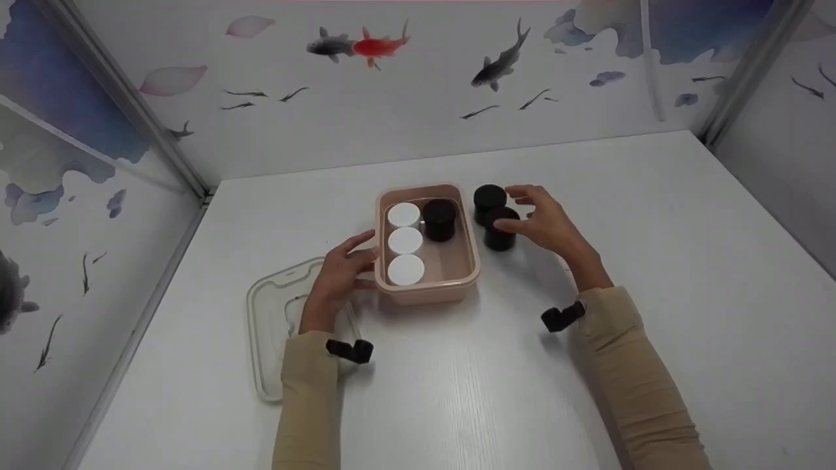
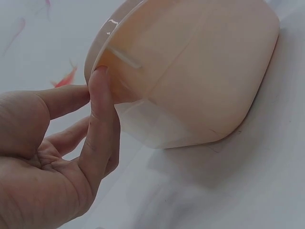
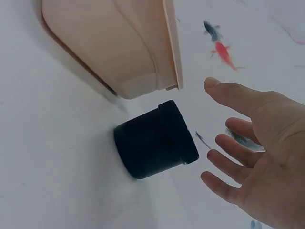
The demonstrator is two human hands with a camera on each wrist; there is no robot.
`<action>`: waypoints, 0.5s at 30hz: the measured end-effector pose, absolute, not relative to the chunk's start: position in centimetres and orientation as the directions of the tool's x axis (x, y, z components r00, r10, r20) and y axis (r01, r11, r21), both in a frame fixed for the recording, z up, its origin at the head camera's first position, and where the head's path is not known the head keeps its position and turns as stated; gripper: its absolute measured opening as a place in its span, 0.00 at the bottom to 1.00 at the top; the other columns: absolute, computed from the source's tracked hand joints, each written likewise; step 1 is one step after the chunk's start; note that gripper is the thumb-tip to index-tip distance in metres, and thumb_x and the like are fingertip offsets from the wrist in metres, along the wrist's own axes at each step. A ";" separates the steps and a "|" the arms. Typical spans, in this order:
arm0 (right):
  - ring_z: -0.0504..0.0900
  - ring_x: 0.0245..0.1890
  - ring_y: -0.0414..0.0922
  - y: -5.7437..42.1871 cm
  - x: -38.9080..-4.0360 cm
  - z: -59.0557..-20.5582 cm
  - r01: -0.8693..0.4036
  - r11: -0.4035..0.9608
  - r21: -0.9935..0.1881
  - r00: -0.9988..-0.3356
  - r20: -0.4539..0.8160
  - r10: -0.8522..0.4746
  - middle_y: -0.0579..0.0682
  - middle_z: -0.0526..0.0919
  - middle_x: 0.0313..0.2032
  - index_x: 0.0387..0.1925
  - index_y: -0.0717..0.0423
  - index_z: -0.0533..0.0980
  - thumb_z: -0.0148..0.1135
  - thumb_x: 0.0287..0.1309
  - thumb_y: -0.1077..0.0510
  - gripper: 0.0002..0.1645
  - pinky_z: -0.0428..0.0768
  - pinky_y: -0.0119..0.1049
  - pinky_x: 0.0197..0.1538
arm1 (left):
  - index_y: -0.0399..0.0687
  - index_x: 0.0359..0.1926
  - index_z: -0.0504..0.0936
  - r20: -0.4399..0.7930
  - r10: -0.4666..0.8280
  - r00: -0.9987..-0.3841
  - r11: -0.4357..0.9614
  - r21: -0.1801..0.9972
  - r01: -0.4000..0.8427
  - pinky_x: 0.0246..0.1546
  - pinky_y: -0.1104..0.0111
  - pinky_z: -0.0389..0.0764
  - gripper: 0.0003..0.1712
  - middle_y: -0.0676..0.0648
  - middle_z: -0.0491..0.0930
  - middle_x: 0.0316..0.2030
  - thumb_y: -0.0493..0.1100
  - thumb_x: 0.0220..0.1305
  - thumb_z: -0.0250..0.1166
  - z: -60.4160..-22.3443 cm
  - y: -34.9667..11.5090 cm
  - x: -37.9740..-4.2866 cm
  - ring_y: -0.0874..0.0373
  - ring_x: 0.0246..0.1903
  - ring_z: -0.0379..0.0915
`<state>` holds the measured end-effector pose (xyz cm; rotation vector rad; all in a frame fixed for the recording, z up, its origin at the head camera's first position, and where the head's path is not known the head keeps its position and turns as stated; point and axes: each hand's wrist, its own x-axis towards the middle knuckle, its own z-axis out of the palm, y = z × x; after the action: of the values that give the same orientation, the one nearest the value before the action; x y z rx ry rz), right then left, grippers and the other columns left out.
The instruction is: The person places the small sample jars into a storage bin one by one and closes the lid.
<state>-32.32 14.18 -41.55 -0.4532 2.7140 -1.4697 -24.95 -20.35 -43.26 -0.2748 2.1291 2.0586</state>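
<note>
My right hand (image 1: 550, 226) is holding nothing, its fingers and thumb standing wide apart. In the head view my thumb is overlapping the nearer black jar (image 1: 500, 239), but the right wrist view is showing a gap between my fingertips and the jar there. Both loose jars are sitting to the left of this hand, the farther black jar (image 1: 489, 198) just beyond the nearer one; each is standing upright, lid facing up. I cannot tell whether they are touching. My right hand is the closer one to them; the pink tub (image 1: 431, 288) is sitting between them and my left hand (image 1: 336, 277), which is gripping its left wall just under the rim. The tub's long side is running away from me. Inside, three white-lidded jars (image 1: 405, 241) are lining the left side, another black jar (image 1: 439, 223) standing beside the farthest of them. A pale rectangular lid (image 1: 265, 346) is resting on the surface (image 1: 470, 391), partly hidden by my left sleeve (image 1: 307, 398).
</note>
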 end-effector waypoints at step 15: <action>0.61 0.63 0.54 14.0 -33.3 -43.7 -0.107 0.558 -0.823 -0.967 -0.046 -0.252 0.55 0.62 0.63 0.64 0.51 0.57 0.73 0.40 0.44 0.51 0.66 0.53 0.61 | 0.67 0.57 0.71 -0.250 -0.030 -0.968 0.045 0.967 -0.251 0.35 0.60 0.82 0.23 0.48 0.80 0.48 0.50 0.60 0.61 -43.4 -20.4 -25.1 0.53 0.44 0.79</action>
<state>-33.26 13.96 -43.74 -0.3054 2.6308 -1.3726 -25.10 -20.42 -43.41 -0.2927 2.1476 2.0450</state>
